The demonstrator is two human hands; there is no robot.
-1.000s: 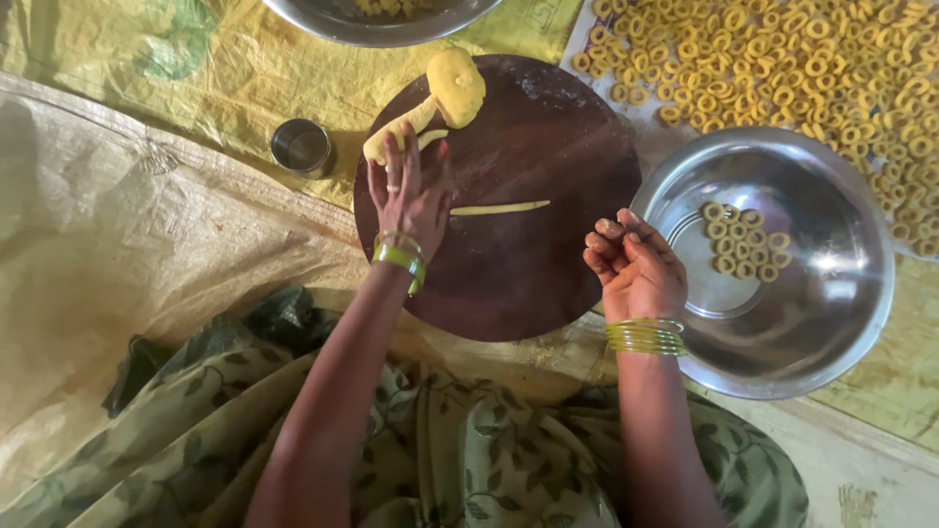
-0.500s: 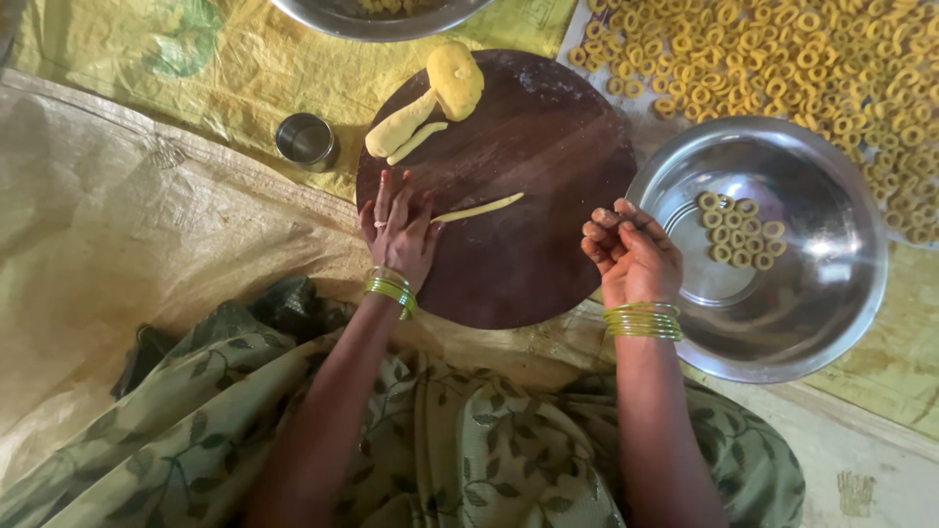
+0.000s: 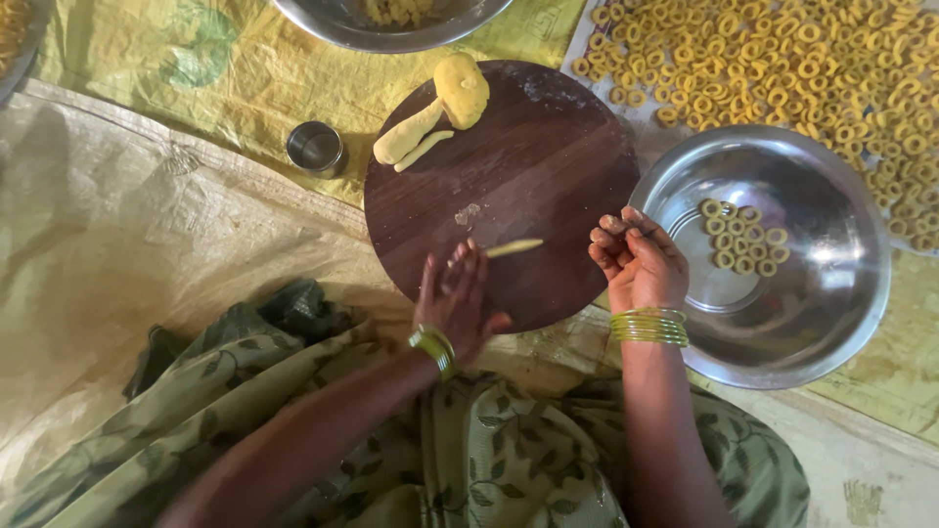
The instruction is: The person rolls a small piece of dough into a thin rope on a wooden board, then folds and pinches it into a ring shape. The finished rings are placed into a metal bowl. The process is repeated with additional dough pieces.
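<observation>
My left hand (image 3: 456,301) lies flat, fingers spread, on the near part of a round dark wooden board (image 3: 548,156), over one end of a thin yellow dough strip (image 3: 515,247). My right hand (image 3: 636,259) hovers at the board's right edge, fingers curled around a small bit of dough. At the board's far side sit a yellow dough lump (image 3: 462,88) and two rolled dough pieces (image 3: 409,137).
A steel bowl (image 3: 831,313) to the right holds several small dough rings (image 3: 738,240). Many more rings (image 3: 812,68) are spread on a sheet behind it. A small steel cup (image 3: 315,148) stands left of the board; another steel bowl (image 3: 391,29) sits at the top.
My left hand has drawn back from the dough lump at the far side to the near part of the board, onto the thin strip. My right hand has barely moved.
</observation>
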